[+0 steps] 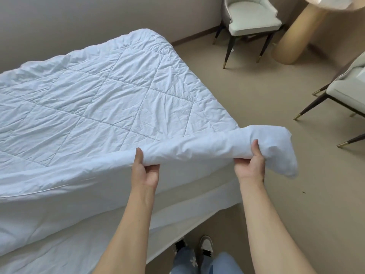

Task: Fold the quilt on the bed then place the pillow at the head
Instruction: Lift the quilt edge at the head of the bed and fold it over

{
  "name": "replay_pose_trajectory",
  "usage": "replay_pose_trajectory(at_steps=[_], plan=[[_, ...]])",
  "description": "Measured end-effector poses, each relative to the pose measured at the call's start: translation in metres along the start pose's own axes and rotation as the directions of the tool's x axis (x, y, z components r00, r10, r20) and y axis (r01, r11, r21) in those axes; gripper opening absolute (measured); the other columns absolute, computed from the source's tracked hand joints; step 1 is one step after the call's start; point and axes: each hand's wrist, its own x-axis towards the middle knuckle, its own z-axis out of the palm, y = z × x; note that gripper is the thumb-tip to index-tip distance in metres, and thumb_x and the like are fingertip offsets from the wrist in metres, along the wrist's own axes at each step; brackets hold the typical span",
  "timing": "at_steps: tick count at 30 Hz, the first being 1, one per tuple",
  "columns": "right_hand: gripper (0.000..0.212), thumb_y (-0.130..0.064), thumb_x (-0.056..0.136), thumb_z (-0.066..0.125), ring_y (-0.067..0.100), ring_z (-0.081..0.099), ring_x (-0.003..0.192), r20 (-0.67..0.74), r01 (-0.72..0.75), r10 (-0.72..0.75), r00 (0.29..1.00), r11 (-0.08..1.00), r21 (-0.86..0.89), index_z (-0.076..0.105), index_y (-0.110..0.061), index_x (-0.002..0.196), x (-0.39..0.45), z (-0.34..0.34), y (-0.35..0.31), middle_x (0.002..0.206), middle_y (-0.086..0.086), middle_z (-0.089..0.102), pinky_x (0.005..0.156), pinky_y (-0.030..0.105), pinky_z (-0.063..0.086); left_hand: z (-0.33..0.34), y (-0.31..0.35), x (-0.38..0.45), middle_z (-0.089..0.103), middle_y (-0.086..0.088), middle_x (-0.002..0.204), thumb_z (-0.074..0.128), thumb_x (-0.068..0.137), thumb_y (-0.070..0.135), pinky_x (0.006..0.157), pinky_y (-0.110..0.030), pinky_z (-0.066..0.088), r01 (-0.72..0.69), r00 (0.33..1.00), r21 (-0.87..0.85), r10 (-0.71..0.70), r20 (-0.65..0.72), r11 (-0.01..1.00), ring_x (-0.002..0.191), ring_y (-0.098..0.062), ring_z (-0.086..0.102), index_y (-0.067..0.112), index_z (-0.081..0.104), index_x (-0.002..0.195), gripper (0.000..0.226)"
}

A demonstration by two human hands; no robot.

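Observation:
A white quilted quilt [102, 95] lies spread over the bed [177, 212], wrinkled, reaching the wall on the far side. Its near edge is lifted off the mattress. My left hand [145, 169] grips that edge from below, thumb on top. My right hand [250, 161] holds the bunched corner of the quilt, which hangs past the bed's corner over the floor. Both hands are about a forearm's length apart. No pillow is in view.
A pale cushioned chair [250, 18] with dark legs stands by the far wall. A second chair [347, 89] is at the right edge. A round tan table pedestal [296, 34] rises between them. Beige floor [276, 194] lies right of the bed. My feet [197, 246] stand by the bed.

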Motion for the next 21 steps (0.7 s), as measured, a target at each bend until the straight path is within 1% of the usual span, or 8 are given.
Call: replay_pose_trajectory(at_steps=[3, 7, 9, 12, 13, 17, 19, 21], plan=[[0.101, -0.039, 0.063, 0.095, 0.036, 0.061, 0.128, -0.009, 0.013, -0.013, 1.000, 0.999, -0.039, 0.050, -0.009, 0.148, 0.010, 0.021, -0.007, 0.143, 0.017, 0.060, 0.105, 0.053, 0.051, 0.019, 0.007, 0.007, 0.074, -0.012, 0.118, 0.064, 0.099, 0.022, 0.094, -0.046, 0.058, -0.001, 1.000, 0.016, 0.001, 0.016, 1.000, 0.113, -0.027, 0.070, 0.007, 0.063, 0.126, 0.031], [0.105, -0.042, 0.057, 0.098, 0.037, 0.063, 0.126, -0.071, 0.018, -0.019, 0.997, 1.000, -0.018, 0.052, -0.009, 0.146, 0.022, 0.041, 0.000, 0.141, 0.016, 0.062, 0.106, 0.056, 0.049, 0.039, 0.016, 0.018, 0.070, -0.015, 0.127, 0.067, 0.097, 0.020, 0.073, -0.045, 0.064, -0.026, 1.000, 0.015, 0.026, -0.009, 1.000, 0.115, -0.030, 0.069, 0.005, 0.059, 0.134, 0.041], [0.088, -0.035, 0.069, 0.093, 0.035, 0.063, 0.125, -0.098, 0.044, -0.047, 0.994, 0.999, -0.027, 0.054, -0.008, 0.143, 0.021, 0.054, 0.000, 0.139, 0.015, 0.063, 0.107, 0.056, 0.048, 0.046, 0.021, 0.024, 0.070, -0.015, 0.127, 0.069, 0.096, 0.021, 0.067, -0.044, 0.064, -0.031, 0.999, 0.030, 0.032, -0.029, 0.999, 0.113, -0.031, 0.070, 0.004, 0.058, 0.133, 0.042], [0.036, -0.015, 0.094, 0.072, 0.031, 0.064, 0.125, -0.139, 0.067, -0.073, 0.988, 0.996, -0.052, 0.063, -0.008, 0.129, 0.035, 0.072, 0.000, 0.137, 0.013, 0.065, 0.107, 0.053, 0.049, 0.061, 0.027, 0.035, 0.069, -0.016, 0.127, 0.072, 0.094, 0.023, 0.070, -0.048, 0.063, -0.044, 0.997, 0.039, 0.047, -0.064, 0.998, 0.111, -0.032, 0.071, 0.003, 0.054, 0.135, 0.049], [0.028, -0.012, 0.096, 0.068, 0.031, 0.064, 0.124, -0.145, 0.064, -0.072, 0.987, 0.996, -0.062, 0.064, -0.010, 0.124, 0.043, 0.082, -0.002, 0.137, 0.013, 0.065, 0.106, 0.051, 0.050, 0.069, 0.029, 0.040, 0.069, -0.016, 0.127, 0.073, 0.093, 0.023, 0.070, -0.048, 0.063, -0.053, 0.996, 0.043, 0.056, -0.073, 0.998, 0.110, -0.033, 0.071, 0.004, 0.053, 0.136, 0.051], [0.026, -0.008, 0.097, 0.066, 0.033, 0.063, 0.125, -0.142, 0.056, -0.072, 0.987, 0.992, -0.115, 0.064, -0.007, 0.122, 0.082, 0.127, 0.000, 0.137, 0.015, 0.064, 0.103, 0.050, 0.053, 0.117, 0.045, 0.065, 0.069, -0.016, 0.126, 0.073, 0.093, 0.021, 0.068, -0.045, 0.064, -0.096, 0.990, 0.034, 0.099, -0.096, 0.995, 0.110, -0.031, 0.071, 0.003, 0.054, 0.134, 0.049], [0.016, -0.006, 0.096, 0.066, 0.032, 0.065, 0.123, -0.110, 0.055, -0.073, 0.991, 0.987, -0.153, 0.065, -0.008, 0.111, 0.108, 0.157, 0.003, 0.137, 0.016, 0.064, 0.099, 0.048, 0.055, 0.145, 0.058, 0.081, 0.070, -0.015, 0.122, 0.073, 0.093, 0.019, 0.073, -0.046, 0.064, -0.130, 0.987, 0.039, 0.133, -0.089, 0.991, 0.107, -0.030, 0.072, 0.004, 0.055, 0.129, 0.043], [0.014, -0.004, 0.095, 0.068, 0.031, 0.069, 0.115, -0.072, 0.058, -0.075, 0.995, 0.977, -0.207, 0.063, -0.007, 0.107, 0.138, 0.190, 0.010, 0.128, 0.015, 0.068, 0.092, 0.045, 0.059, 0.171, 0.072, 0.102, 0.070, -0.012, 0.114, 0.072, 0.094, 0.016, 0.081, -0.049, 0.062, -0.169, 0.978, 0.047, 0.174, -0.113, 0.984, 0.100, -0.029, 0.072, 0.007, 0.056, 0.118, 0.031]])
